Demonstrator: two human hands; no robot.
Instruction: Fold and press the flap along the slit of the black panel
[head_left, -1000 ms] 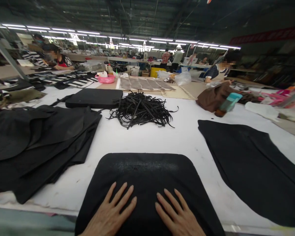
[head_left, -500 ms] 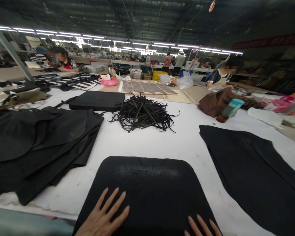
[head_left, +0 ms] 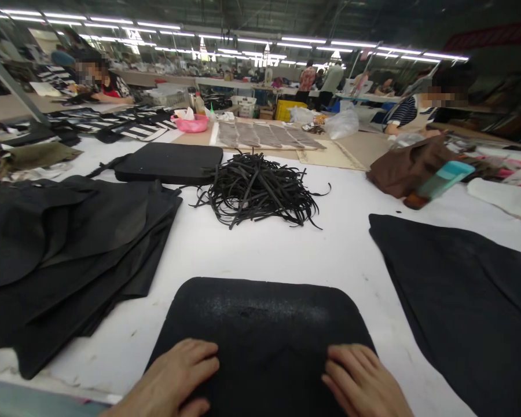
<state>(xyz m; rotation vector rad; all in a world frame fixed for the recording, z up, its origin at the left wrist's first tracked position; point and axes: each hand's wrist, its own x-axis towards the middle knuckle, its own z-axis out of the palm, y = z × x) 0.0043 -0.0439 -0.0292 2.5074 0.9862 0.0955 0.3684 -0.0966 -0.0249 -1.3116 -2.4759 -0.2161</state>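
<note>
A black fabric panel (head_left: 260, 313) with rounded far corners lies on the white table (head_left: 286, 249) right in front of me. My left hand (head_left: 173, 376) rests on its near left part with the fingers curled in, bunching the cloth. My right hand (head_left: 364, 382) does the same on the near right part. Between the two hands the fabric is raised into a small fold.
A stack of black fabric pieces (head_left: 69, 243) lies to the left and one large black piece (head_left: 460, 289) to the right. Behind are a heap of black strips (head_left: 260, 188), a black pad (head_left: 169, 162), brown cloth (head_left: 408, 165) and a teal bottle (head_left: 443, 179). People work at far tables.
Both hands went from lying flat with spread fingers to curled on the panel, farther apart than a second ago. A fold has risen in the fabric between them.
</note>
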